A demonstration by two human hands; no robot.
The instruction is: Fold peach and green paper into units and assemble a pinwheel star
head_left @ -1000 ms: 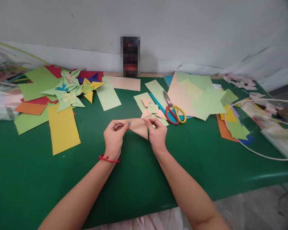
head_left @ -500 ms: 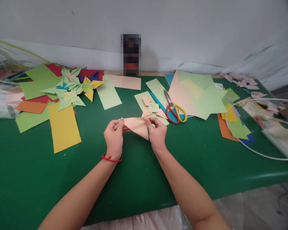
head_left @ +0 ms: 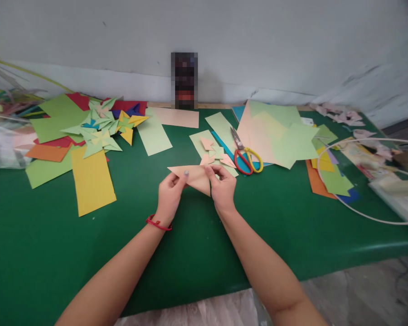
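A folded sheet of peach paper [head_left: 197, 177], triangular in outline, is held between my two hands above the green table. My left hand [head_left: 170, 188] pinches it with thumb on top, a little in from its pointed left tip. At the paper's right end my right hand [head_left: 222, 185] grips it between thumb and fingers. Just beyond lie small folded peach and green paper pieces [head_left: 217, 154] on a pale green sheet. Red-and-yellow-handled scissors [head_left: 246, 156] rest to the right of these pieces, blades pointing away.
Folded paper stars [head_left: 102, 127] and coloured sheets heap at the left, with a yellow sheet [head_left: 92, 181] nearer. Large pale sheets [head_left: 289, 140] lie behind the scissors. A white hoop [head_left: 343, 209] crosses the right side. A pixelated upright object [head_left: 184, 81] leans on the wall.
My left hand has slid right along the peach paper, so its pointed left tip now sticks out past the thumb. My right hand stays in place, still gripping the right end.
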